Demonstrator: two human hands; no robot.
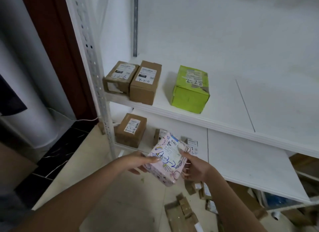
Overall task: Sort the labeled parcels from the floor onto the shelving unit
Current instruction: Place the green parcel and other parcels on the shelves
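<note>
Holding | left hand [138, 162] and right hand [195, 167] each grip a side of the pink parcel [166, 160], which is off the floor in front of the lower shelf [241, 154] | mark looks like 4-3-2, slightly blurred | green box [189, 90] reads 4-2, so aim a tier higher, label facing out

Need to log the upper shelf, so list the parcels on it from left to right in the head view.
Brown box beside the shelf upright → second brown box right next to it → green box, standing apart further right.
</note>
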